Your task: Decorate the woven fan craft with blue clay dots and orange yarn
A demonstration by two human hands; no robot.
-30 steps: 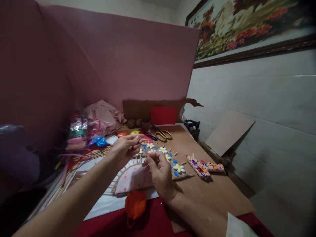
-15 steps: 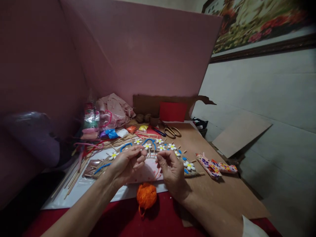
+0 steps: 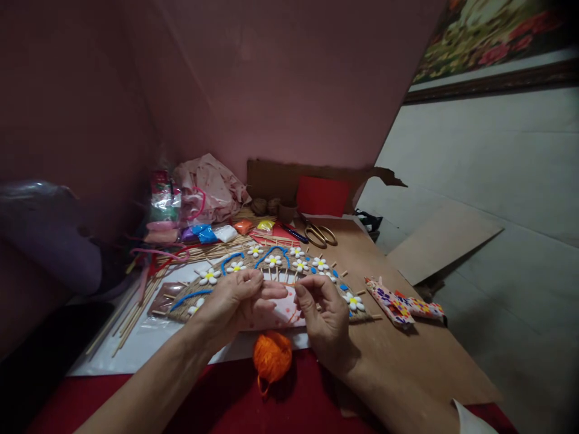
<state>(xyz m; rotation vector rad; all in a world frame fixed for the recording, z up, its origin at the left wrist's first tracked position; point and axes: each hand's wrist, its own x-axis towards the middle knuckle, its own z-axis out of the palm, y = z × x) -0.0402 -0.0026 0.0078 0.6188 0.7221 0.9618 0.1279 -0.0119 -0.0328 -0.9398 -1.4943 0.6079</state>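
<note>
Cluttered craft table against a pink board, hands over a flowered fan

On the brown table, the left hand and right hand each pinch their fingertips narrow over the woven fan-shaped piece with white clay flowers; what they pinch is too small to tell. An orange yarn ball sits just below them, gold scissors lie behind

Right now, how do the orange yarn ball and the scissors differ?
The orange yarn ball lies near, on the red cloth just below the left hand and right hand; the scissors lie far back on the brown board, away from both. The ball is round, soft and bright orange; the scissors are flat with gold-coloured loop handles. Neither is held.
</note>
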